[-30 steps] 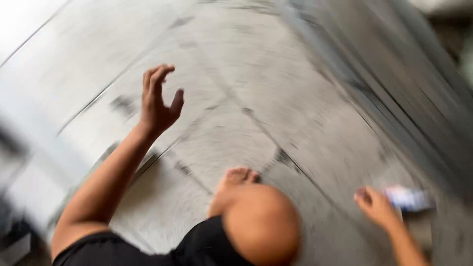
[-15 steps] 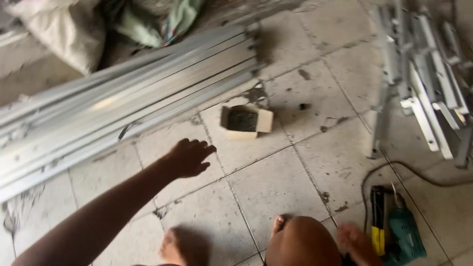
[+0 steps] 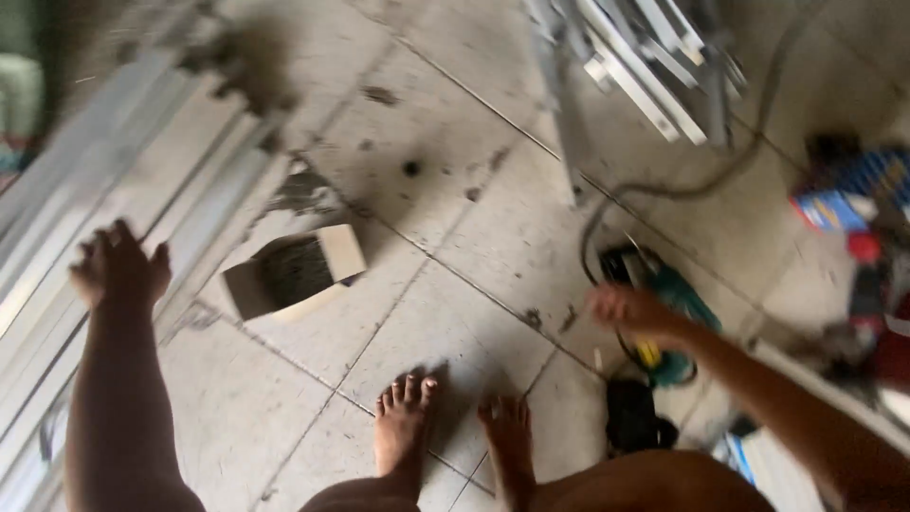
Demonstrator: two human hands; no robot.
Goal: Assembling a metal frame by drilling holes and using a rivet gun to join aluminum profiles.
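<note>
Two hands out: our left hand spreads empty over metal rails; our right hand, blurred, grip unclear, hovers by green drill.

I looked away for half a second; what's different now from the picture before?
The right hand has come down over the green power tool; whether it holds it is blurred. The left hand has moved out over the metal rails, empty. The open box stays on the tiled floor.
</note>
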